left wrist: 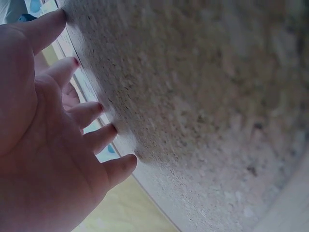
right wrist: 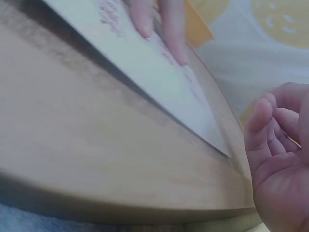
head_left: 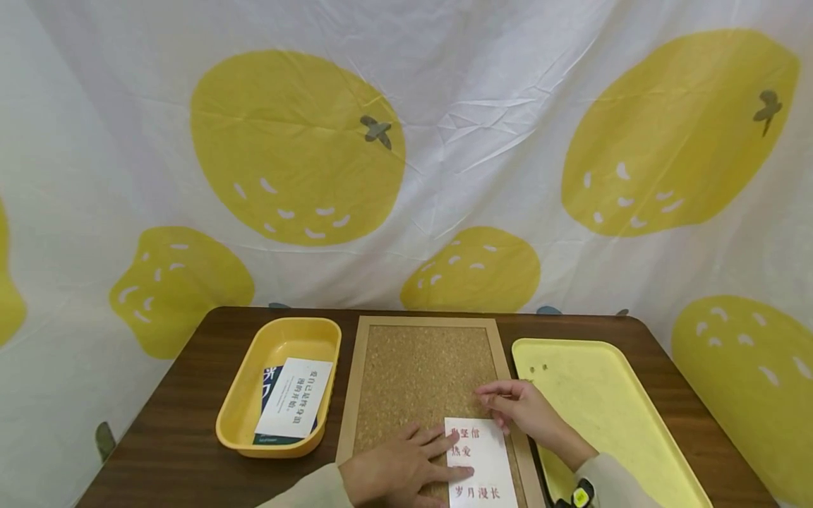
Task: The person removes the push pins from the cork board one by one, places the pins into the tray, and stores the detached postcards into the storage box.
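A white card [head_left: 480, 480] with red Chinese characters lies on the lower right of a framed cork board [head_left: 428, 367]. My left hand [head_left: 406, 462] is spread flat, with fingertips on the card's left part and on the cork beside it. Its fingers [left wrist: 120, 166] are straight against the board in the left wrist view. Above the card's upper right corner is my right hand [head_left: 524, 413], apart from the card. The thumb and forefinger of the right hand [right wrist: 282, 140] meet at their tips, the other fingers curled. Whether something tiny sits between them is hidden.
Left of the board stands a yellow basin [head_left: 229, 423] with a white card [head_left: 295, 398] over a dark green printed one [head_left: 268, 384]. A pale yellow tray [head_left: 610, 409] lies at the right, with two tiny dark things [head_left: 538, 367] near its far left corner. A lemon-print curtain [head_left: 444, 141] hangs behind.
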`<act>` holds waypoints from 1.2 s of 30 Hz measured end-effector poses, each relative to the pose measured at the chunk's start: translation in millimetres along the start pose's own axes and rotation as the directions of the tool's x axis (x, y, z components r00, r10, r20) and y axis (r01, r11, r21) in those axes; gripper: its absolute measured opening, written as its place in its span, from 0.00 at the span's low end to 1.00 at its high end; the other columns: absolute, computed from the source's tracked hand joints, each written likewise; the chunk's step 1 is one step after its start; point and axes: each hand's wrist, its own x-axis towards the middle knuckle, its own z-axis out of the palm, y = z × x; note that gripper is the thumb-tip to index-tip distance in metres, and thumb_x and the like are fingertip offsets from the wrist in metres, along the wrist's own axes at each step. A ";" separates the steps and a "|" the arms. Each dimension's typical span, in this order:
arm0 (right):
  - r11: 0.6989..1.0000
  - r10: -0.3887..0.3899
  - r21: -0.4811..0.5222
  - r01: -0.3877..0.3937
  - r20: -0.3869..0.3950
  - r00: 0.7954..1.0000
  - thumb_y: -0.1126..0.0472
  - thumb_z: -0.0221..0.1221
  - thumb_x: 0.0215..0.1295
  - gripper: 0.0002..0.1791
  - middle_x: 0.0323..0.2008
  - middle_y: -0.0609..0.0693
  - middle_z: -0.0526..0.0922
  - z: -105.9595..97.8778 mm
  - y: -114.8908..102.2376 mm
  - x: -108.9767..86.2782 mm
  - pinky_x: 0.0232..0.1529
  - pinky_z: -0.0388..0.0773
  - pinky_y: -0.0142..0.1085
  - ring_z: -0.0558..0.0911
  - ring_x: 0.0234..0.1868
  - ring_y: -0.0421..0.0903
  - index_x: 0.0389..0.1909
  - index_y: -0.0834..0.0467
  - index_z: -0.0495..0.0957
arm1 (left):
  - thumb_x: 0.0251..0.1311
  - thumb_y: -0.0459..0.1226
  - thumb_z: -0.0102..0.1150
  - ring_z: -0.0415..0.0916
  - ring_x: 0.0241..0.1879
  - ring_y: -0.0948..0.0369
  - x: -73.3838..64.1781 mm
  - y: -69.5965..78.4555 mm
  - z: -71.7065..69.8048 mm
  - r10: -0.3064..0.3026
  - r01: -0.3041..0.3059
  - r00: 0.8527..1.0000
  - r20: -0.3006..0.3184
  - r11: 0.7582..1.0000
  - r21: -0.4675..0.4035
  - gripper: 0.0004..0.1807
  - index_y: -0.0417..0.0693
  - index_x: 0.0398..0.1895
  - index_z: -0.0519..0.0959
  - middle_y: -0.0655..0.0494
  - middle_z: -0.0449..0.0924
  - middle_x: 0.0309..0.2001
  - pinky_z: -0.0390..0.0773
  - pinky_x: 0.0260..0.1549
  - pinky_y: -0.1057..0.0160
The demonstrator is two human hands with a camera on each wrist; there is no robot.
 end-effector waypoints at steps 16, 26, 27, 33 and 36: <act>0.988 -0.072 0.134 0.081 -0.069 0.995 0.62 0.55 0.73 0.17 0.28 0.47 0.79 -28.6 0.4 -5.7 0.21 0.75 0.28 0.74 0.21 0.35 0.53 0.72 0.78 | 0.72 0.62 0.37 0.47 0.77 0.58 -0.8 -0.4 2.3 0.008 -0.008 1.000 -0.024 1.000 0.014 0.30 0.81 0.76 0.51 0.62 0.49 0.79 0.58 0.71 0.50; 0.993 -0.066 0.092 0.079 -0.136 0.989 0.62 0.55 0.73 0.20 0.29 0.45 0.79 -49.4 4.2 -13.5 0.21 0.74 0.28 0.74 0.22 0.35 0.53 0.77 0.74 | 0.72 0.62 0.37 0.46 0.78 0.59 -0.3 -1.3 1.8 0.001 -0.001 1.000 -0.013 1.000 -0.018 0.30 0.82 0.76 0.51 0.64 0.48 0.79 0.56 0.72 0.49; 0.993 -0.067 0.089 0.080 -0.139 0.988 0.62 0.55 0.73 0.21 0.30 0.45 0.79 -52.1 5.1 -14.6 0.21 0.74 0.28 0.74 0.22 0.35 0.53 0.78 0.73 | 0.72 0.62 0.37 0.45 0.78 0.60 -0.3 -1.4 1.8 0.000 0.000 1.000 -0.010 1.000 -0.020 0.30 0.82 0.76 0.51 0.64 0.48 0.79 0.56 0.72 0.49; 0.995 -0.080 0.044 0.089 -0.174 0.981 0.63 0.55 0.73 0.18 0.30 0.47 0.79 -66.4 9.6 -21.7 0.20 0.75 0.29 0.74 0.22 0.36 0.52 0.76 0.76 | 0.72 0.61 0.37 0.43 0.78 0.60 -0.7 -1.8 1.9 0.005 -0.005 1.000 0.001 0.999 -0.035 0.30 0.82 0.76 0.50 0.63 0.46 0.79 0.54 0.73 0.50; 0.996 -0.076 0.034 0.084 -0.190 0.979 0.63 0.55 0.73 0.17 0.31 0.46 0.80 -71.7 12.1 -23.9 0.20 0.75 0.29 0.74 0.22 0.36 0.51 0.74 0.77 | 0.73 0.61 0.36 0.43 0.78 0.59 -0.8 -1.9 1.4 0.009 -0.009 1.000 0.002 1.000 -0.029 0.30 0.81 0.76 0.50 0.63 0.46 0.79 0.54 0.73 0.50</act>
